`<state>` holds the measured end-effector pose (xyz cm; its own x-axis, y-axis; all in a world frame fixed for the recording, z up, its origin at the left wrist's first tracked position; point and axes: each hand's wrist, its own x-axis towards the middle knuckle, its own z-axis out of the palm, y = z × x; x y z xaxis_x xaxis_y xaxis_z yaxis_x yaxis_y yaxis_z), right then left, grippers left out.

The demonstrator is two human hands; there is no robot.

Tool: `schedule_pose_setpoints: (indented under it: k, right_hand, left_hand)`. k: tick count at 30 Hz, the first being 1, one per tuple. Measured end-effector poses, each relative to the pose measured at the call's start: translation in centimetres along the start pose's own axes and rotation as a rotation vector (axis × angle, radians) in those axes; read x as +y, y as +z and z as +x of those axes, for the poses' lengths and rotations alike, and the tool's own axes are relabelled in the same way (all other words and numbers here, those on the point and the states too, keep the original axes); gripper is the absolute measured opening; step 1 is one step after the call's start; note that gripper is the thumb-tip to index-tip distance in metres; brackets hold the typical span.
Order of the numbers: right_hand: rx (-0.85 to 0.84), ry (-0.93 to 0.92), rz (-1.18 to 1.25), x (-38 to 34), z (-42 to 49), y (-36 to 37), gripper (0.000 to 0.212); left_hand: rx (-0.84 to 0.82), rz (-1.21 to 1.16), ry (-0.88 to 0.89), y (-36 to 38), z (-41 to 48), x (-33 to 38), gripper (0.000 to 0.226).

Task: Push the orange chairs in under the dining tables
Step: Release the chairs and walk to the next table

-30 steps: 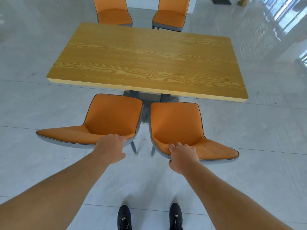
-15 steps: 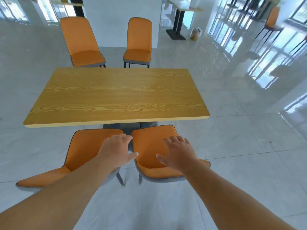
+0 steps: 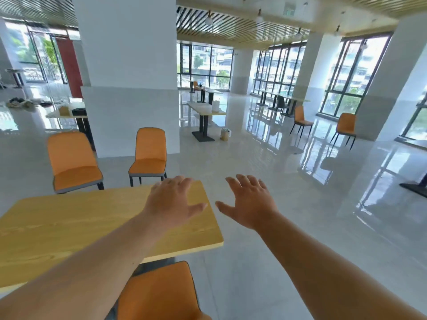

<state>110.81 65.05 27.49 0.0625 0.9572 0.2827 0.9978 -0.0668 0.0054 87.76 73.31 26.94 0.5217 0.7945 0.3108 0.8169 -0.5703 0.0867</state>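
The wooden dining table (image 3: 69,227) filled the lower left, its pale grain top bare, with one orange chair (image 3: 159,294) tucked at its near edge, seat partly under the top. Both hands were raised in front with fingers spread and empty: the left hand (image 3: 172,204) above the table's far right corner, the right hand (image 3: 249,202) beside it over open floor, neither touching anything. Beyond the table's far side two more orange chairs (image 3: 71,162) stood pulled out, facing it, in front of a broad white pillar (image 3: 129,77). The glossy grey tiled floor (image 3: 300,215) mirrored tall windows (image 3: 346,72). Farther off stood other tables (image 3: 205,112) and two loose orange chairs (image 3: 345,127) near the right-hand windows.
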Motion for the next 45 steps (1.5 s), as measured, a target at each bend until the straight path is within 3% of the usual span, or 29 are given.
schedule_pose_setpoints:
  k: [7, 19, 34, 45]
  right_hand:
    - [0.072, 0.070, -0.023, 10.9, 2.0, -4.3, 0.092]
    - [-0.050, 0.148, -0.139, 27.0, 11.7, 4.5, 0.099]
    - [-0.082, 0.083, -0.098, 44.8, 37.0, 11.7, 0.096]
    - [-0.085, -0.189, 0.008, 54.5, 61.1, 20.3, 0.098]
  left_hand:
    - [0.054, -0.013, 0.072, -0.9, 8.2, 10.1, 0.094]
    - [-0.049, -0.070, 0.103, 12.7, 26.0, 17.3, 0.092]
    - [-0.078, -0.049, 0.053, 21.8, 55.7, 18.7, 0.099]
    - [-0.109, 0.063, -0.263, 27.9, 73.5, 14.3, 0.102]
